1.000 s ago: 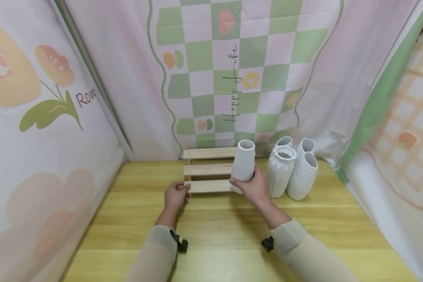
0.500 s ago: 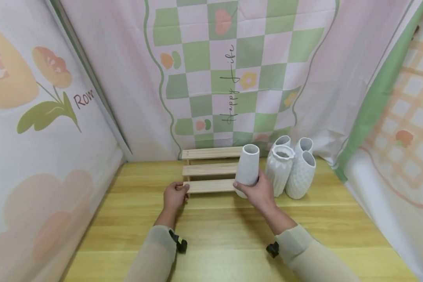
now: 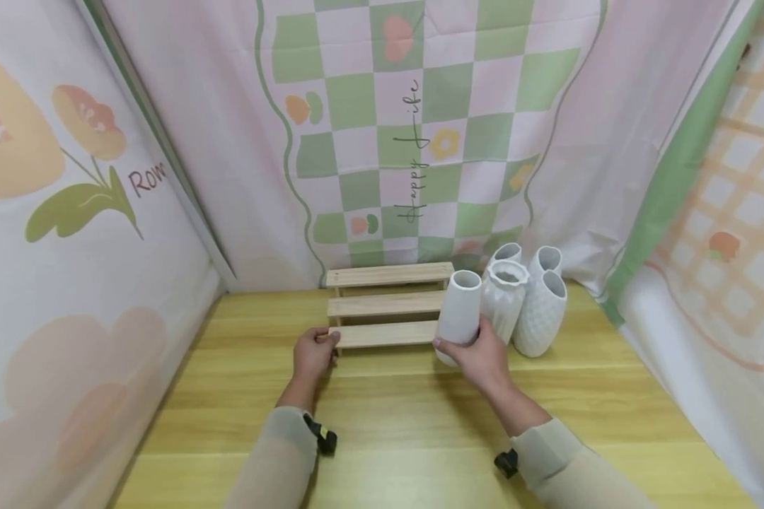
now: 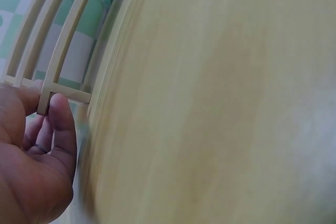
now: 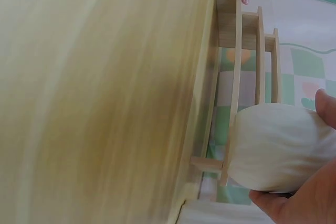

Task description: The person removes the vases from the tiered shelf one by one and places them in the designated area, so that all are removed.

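Observation:
A three-tier wooden slatted rack (image 3: 382,334) stands on the table against the back cloth. My left hand (image 3: 313,355) pinches the left end of its lowest front slat; the left wrist view shows thumb and finger on either side of the rack's corner (image 4: 46,95). My right hand (image 3: 486,359) grips a smooth white tapered vase (image 3: 460,314) low on its body, mouth up and slightly tilted. In the right wrist view this vase (image 5: 283,148) hangs off the table, close to the front slat's right end. It hides that end in the head view; whether they touch I cannot tell.
Several other white vases stand grouped right of the rack, among them a ribbed one with a scalloped rim (image 3: 505,304) and a diamond-textured one (image 3: 540,322). Patterned cloths (image 3: 420,141) enclose the wood-grain table (image 3: 382,424) at the back and sides.
My right hand has carried the smooth vase rightward and a little nearer, from in front of the slats to the rack's right end. The left hand keeps its hold on the rack.

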`<act>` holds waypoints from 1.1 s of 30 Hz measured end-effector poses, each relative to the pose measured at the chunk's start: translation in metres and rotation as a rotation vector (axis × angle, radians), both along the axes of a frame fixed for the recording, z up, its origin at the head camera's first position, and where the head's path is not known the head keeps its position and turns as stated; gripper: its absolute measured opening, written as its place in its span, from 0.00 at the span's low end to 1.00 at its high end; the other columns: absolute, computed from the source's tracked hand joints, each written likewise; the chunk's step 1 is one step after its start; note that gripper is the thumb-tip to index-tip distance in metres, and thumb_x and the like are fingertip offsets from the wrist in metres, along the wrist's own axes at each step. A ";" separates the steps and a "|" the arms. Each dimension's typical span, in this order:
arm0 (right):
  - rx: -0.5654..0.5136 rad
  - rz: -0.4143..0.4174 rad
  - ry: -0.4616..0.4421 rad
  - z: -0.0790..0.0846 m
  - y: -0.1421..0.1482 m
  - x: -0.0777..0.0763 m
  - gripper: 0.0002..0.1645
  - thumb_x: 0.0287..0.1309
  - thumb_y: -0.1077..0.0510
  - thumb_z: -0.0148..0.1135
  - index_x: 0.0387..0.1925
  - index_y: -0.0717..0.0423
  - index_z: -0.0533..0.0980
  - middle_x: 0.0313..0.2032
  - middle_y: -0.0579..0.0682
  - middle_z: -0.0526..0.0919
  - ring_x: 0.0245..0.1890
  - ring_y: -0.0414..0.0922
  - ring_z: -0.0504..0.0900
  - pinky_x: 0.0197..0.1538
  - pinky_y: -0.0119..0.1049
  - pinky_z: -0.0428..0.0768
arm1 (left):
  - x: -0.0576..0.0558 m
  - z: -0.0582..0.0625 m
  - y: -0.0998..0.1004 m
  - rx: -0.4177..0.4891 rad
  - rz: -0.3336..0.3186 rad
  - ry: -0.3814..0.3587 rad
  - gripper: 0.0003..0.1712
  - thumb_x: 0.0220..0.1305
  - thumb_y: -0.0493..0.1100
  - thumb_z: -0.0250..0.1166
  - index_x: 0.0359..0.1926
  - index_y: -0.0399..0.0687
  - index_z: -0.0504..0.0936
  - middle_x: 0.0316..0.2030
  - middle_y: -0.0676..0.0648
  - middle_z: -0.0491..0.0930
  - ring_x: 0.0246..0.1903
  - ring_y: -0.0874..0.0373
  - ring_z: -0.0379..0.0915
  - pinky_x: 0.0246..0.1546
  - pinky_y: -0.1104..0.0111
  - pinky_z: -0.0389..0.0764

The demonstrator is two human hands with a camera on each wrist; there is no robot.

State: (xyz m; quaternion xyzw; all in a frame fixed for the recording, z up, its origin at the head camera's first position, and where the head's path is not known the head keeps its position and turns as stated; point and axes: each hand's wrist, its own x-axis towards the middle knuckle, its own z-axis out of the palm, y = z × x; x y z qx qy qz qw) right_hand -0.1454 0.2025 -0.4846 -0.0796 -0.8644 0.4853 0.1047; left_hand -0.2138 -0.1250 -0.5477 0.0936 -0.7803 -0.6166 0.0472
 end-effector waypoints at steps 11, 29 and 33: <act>0.019 -0.027 -0.011 -0.006 0.016 0.012 0.58 0.49 0.40 0.82 0.72 0.63 0.63 0.63 0.68 0.75 0.61 0.65 0.77 0.64 0.61 0.76 | -0.001 0.001 -0.001 -0.018 0.008 -0.004 0.22 0.70 0.45 0.70 0.57 0.34 0.80 0.37 0.37 0.86 0.20 0.57 0.79 0.23 0.69 0.83; 0.039 -0.059 -0.014 -0.018 0.049 0.030 0.62 0.48 0.34 0.81 0.73 0.61 0.63 0.65 0.68 0.74 0.63 0.66 0.75 0.66 0.64 0.73 | 0.000 0.000 0.002 -0.004 0.005 -0.007 0.23 0.70 0.45 0.70 0.58 0.33 0.80 0.38 0.37 0.85 0.21 0.55 0.80 0.23 0.67 0.84; 0.051 -0.071 -0.014 -0.019 0.057 0.034 0.64 0.47 0.31 0.80 0.74 0.61 0.62 0.66 0.69 0.73 0.64 0.66 0.74 0.66 0.65 0.73 | 0.001 0.000 0.002 -0.013 0.007 -0.013 0.23 0.70 0.46 0.70 0.58 0.34 0.80 0.38 0.38 0.85 0.21 0.55 0.80 0.24 0.67 0.84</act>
